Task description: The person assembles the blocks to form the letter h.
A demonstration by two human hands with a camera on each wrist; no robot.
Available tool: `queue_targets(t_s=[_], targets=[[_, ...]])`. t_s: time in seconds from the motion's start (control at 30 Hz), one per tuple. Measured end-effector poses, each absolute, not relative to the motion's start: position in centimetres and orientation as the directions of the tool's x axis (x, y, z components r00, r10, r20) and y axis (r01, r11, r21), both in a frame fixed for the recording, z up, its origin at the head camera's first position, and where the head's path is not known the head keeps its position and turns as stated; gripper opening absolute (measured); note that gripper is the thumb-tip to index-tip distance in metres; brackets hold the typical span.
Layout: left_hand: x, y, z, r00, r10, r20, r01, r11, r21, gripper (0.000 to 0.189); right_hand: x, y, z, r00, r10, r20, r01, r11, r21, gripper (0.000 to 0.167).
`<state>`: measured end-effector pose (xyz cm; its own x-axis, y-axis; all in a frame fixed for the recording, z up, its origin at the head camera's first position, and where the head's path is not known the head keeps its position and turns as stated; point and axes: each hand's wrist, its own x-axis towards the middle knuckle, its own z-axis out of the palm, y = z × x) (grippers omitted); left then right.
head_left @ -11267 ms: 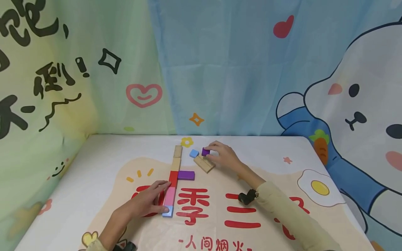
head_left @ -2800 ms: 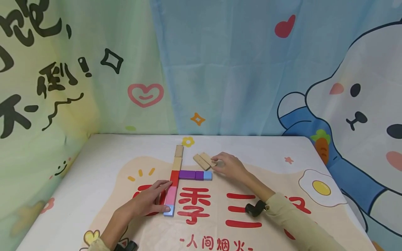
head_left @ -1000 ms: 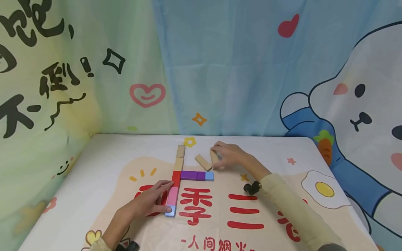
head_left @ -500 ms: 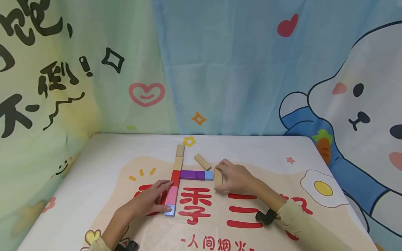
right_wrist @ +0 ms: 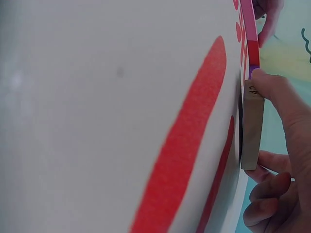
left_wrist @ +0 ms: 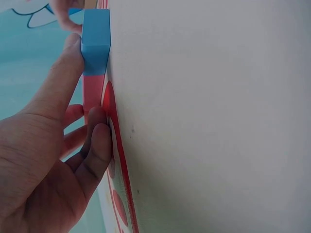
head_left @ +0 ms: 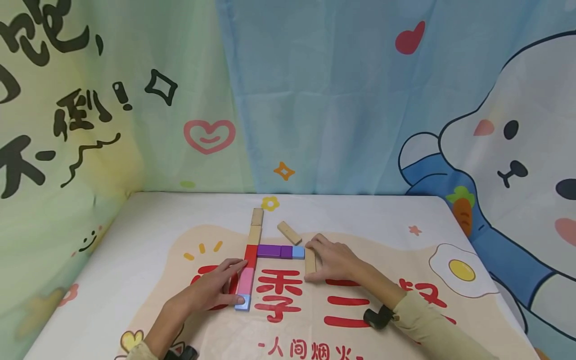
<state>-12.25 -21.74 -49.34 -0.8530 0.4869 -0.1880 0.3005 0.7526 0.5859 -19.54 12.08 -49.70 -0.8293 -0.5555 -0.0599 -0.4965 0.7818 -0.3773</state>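
In the head view my right hand (head_left: 334, 259) pinches a plain wooden block (head_left: 310, 262) between thumb and fingers, one at each end. The block lies lengthwise at the right end of a short row: a long purple block (head_left: 269, 251), a small purple block (head_left: 286, 252) and a light blue block (head_left: 298, 252). My left hand (head_left: 210, 286) rests beside a column, its thumb on the near blue block (head_left: 242, 303) and a fingertip at the red block (head_left: 251, 255). Between these lies a pink block (head_left: 245, 281). Two wooden blocks (head_left: 255, 234) continue the column's far end.
One loose wooden block (head_left: 289, 233) lies at an angle behind the short row. The printed cloth (head_left: 369, 215) covers the table, and a patterned curtain (head_left: 315, 100) hangs behind its far edge.
My right hand has brought a wooden block from the loose pair toward me, then left to the row's end. Earlier, a small purple and a blue block joined the row. The left hand stays put.
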Motion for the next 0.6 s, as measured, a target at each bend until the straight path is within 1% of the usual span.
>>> queue_targets(t_s=[0.17, 0.33, 0.43, 0.6], targets=[[-12.26, -21.78, -49.4, -0.853, 0.487, -0.189, 0.302, 0.756, 0.581, 0.087, -19.54, 12.09, -49.97, -0.825, -0.562, -0.055, -0.508, 0.781, -0.364, 0.072], [-12.3, -21.84, -49.32, -0.85, 0.491, -0.19, 0.301, 0.75, 0.589, 0.087, -19.63, 12.13, -50.06, -0.827, -0.56, -0.048, -0.505, 0.778, -0.375, 0.078], [-12.3, -21.84, -49.29, -0.85, 0.488, -0.195, 0.297, 0.753, 0.587, 0.087, -19.71, 12.13, -50.07, -0.831, -0.552, -0.061, -0.491, 0.782, -0.384, 0.081], [-12.33, -21.79, -49.3, -0.852, 0.485, -0.195, 0.298, 0.757, 0.582, 0.088, -19.91, 12.06, -50.05, -0.836, -0.542, -0.091, -0.466, 0.787, -0.404, 0.08]])
